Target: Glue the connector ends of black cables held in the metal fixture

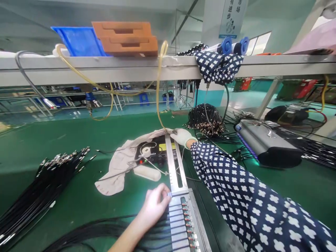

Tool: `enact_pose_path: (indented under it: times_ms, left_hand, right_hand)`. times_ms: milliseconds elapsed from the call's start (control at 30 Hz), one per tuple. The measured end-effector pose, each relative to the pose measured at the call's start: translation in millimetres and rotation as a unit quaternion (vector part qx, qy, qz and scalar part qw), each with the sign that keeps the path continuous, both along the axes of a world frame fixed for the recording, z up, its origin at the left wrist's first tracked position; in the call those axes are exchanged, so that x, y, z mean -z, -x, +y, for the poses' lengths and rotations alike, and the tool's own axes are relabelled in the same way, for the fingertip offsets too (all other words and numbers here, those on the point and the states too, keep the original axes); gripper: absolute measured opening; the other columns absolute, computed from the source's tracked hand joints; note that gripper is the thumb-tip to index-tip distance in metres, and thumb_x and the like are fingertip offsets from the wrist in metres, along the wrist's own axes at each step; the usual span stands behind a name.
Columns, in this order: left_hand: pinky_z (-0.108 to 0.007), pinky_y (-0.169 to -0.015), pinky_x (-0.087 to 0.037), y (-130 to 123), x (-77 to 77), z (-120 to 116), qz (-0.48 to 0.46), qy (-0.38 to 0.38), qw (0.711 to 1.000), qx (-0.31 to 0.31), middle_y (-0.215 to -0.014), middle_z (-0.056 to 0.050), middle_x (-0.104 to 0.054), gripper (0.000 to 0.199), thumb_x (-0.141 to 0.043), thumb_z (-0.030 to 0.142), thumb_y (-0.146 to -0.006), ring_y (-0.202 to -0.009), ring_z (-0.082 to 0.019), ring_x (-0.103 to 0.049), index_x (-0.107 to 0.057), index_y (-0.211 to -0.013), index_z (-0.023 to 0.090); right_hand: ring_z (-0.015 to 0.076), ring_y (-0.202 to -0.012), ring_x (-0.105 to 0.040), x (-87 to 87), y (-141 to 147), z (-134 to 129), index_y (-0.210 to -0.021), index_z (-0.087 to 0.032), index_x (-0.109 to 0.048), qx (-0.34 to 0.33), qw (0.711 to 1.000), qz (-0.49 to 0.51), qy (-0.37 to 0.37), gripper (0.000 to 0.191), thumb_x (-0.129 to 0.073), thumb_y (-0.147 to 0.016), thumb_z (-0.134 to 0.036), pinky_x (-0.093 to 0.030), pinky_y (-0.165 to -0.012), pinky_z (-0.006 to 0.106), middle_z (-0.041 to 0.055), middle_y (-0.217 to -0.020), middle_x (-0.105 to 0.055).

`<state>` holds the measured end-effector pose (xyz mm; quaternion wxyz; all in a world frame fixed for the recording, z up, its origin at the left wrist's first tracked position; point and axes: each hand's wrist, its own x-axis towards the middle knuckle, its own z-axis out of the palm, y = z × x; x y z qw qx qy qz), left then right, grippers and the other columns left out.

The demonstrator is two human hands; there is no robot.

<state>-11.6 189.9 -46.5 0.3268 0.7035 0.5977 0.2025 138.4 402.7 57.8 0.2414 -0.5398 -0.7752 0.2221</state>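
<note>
A metal fixture (180, 224) lies at the lower centre, with black cables side by side across its slots and small connector ends along its right side. My left hand (156, 203) is bare; its thumb and fingers pinch at the fixture's upper left corner, on something too small to make out. From the fixture a slotted metal rail (172, 164) runs away from me. My right hand (183, 137), in a white glove, is at the rail's far end, fingers bent; what they hold is hidden. Left of the rail, a black device (149, 152) sits on a pale cloth (115, 175).
Black cable bundles lie at left (52, 182) and lower left (91, 231). A coiled cable bundle (206, 119) is behind my right hand. At right stands a grey machine (267, 141) with a violet light. Yellow hoses hang from the shelf (118, 71) above.
</note>
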Motion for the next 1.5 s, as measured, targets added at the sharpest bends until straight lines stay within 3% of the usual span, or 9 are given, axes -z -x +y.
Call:
enact_pose_path:
  times_ms: [167,267,367,600,767,1067,1233,1367,1500]
  left_hand:
    - [-0.034,-0.083,-0.045,40.7,-33.6,-21.8,0.023,0.038,0.997,0.066,-0.101,-0.005,-0.062,0.043,-0.062,0.049,-0.076,-0.094,-0.024,-0.058,-0.06,-0.11,0.022]
    - [-0.046,-0.094,-0.038,83.4,-49.5,-58.3,0.158,0.053,0.985,0.043,-0.12,-0.011,-0.056,0.077,-0.082,0.04,-0.053,-0.114,-0.036,-0.049,-0.056,-0.123,0.024]
    - [-0.047,-0.093,-0.036,113.1,-60.2,-86.0,0.286,0.064,0.956,0.033,-0.116,-0.012,-0.058,0.064,-0.077,0.038,-0.06,-0.111,-0.035,-0.05,-0.054,-0.117,0.02]
    - [-0.034,-0.086,-0.038,120.6,-64.9,-97.3,0.26,0.074,0.958,0.095,-0.099,-0.004,-0.06,0.06,-0.08,0.055,-0.056,-0.093,-0.026,-0.054,-0.054,-0.098,0.021]
    - [-0.029,-0.069,-0.037,118.5,-64.0,-94.6,0.225,0.098,0.963,0.108,-0.077,-0.002,-0.057,0.025,-0.055,0.045,-0.08,-0.075,-0.021,-0.053,-0.052,-0.074,0.021]
    - [-0.026,-0.049,-0.04,117.0,-81.6,-84.5,0.149,0.289,0.939,0.113,-0.055,0.003,-0.054,0.046,-0.05,0.068,-0.075,-0.049,-0.017,-0.052,-0.047,-0.08,0.022]
    - [-0.023,-0.043,-0.021,104.9,-116.4,-75.2,0.123,0.282,0.946,0.1,-0.049,0.006,-0.032,0.059,-0.047,0.076,-0.077,-0.044,-0.01,-0.027,-0.057,-0.068,0.019]
    - [-0.022,-0.05,-0.027,89.4,-145.8,-73.1,0.067,0.188,0.978,0.066,-0.063,0.001,-0.049,0.053,-0.047,0.069,-0.084,-0.056,-0.012,-0.036,-0.061,-0.072,0.019]
    - [-0.023,-0.058,-0.038,104.2,-116.6,-82.7,0.139,0.18,0.972,0.066,-0.066,-0.001,-0.059,0.059,-0.044,0.073,-0.08,-0.061,-0.014,-0.048,-0.062,-0.067,0.019]
  right_hand:
    - [0.0198,-0.108,-0.062,22.9,-32.5,-101.8,-0.124,-0.018,-0.058,-0.043,0.992,0.117,-0.033,0.03,-0.054,-0.098,-0.031,-0.05,-0.097,0.038,0.0076,-0.122,-0.064]
    - [0.0186,-0.091,-0.067,63.5,-64.8,-170.5,-0.124,-0.021,-0.06,-0.047,0.984,0.17,-0.014,0.036,-0.057,-0.092,-0.035,-0.054,-0.086,0.034,0.0053,-0.108,-0.07]
    - [0.0228,-0.092,-0.066,105.4,-88.4,-206.5,-0.114,-0.015,-0.063,0.013,0.977,0.214,-0.008,0.037,-0.049,-0.092,-0.041,-0.053,-0.086,0.038,0.0101,-0.102,-0.07]
    - [0.0213,-0.081,-0.065,126.5,-92.3,-204.5,-0.093,-0.017,-0.068,-0.006,0.977,0.215,0.006,0.031,-0.049,-0.09,-0.042,-0.051,-0.077,0.034,0.0062,-0.09,-0.071]
    - [0.0199,-0.077,-0.063,123.7,-92.6,-206.9,-0.095,-0.018,-0.067,-0.02,0.986,0.168,-0.008,0.032,-0.043,-0.094,-0.04,-0.05,-0.071,0.032,0.0047,-0.087,-0.069]
    - [0.0253,-0.103,-0.056,114.9,-86.8,-217.9,-0.12,-0.02,-0.062,-0.057,0.993,0.012,-0.103,0.031,-0.053,-0.091,-0.026,-0.042,-0.092,0.039,0.0087,-0.109,-0.059]
    - [0.0271,-0.106,-0.055,113.7,-85.9,-218.5,-0.128,-0.017,-0.057,-0.047,0.991,-0.04,-0.12,0.037,-0.05,-0.094,-0.027,-0.042,-0.091,0.04,0.0132,-0.118,-0.058]
    - [0.0268,-0.116,-0.05,115.4,-88.8,-216.1,-0.135,-0.02,-0.054,-0.084,0.987,-0.062,-0.122,0.042,-0.046,-0.094,-0.023,-0.039,-0.097,0.039,0.0098,-0.137,-0.053]
    - [0.0262,-0.117,-0.05,116.4,-90.7,-214.3,-0.137,-0.022,-0.053,-0.101,0.986,-0.065,-0.119,0.043,-0.044,-0.095,-0.024,-0.038,-0.1,0.04,0.0064,-0.139,-0.055]
